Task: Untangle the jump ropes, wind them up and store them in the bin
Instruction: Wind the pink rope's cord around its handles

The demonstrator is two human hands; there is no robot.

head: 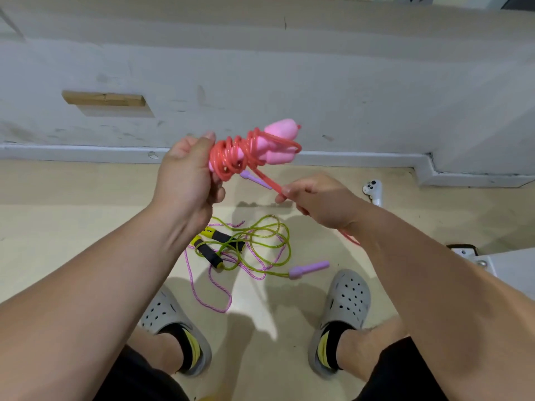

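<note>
One pink rope (231, 157) — light, springy coils — clamped in left hand (185, 180); right hand (315, 201) pinches its free tail, best held near bundle.

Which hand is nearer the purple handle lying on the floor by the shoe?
Right. The right hand hangs almost above the purple handle, pinching the red rope; the left hand holds the bundle farther to the left.
</note>
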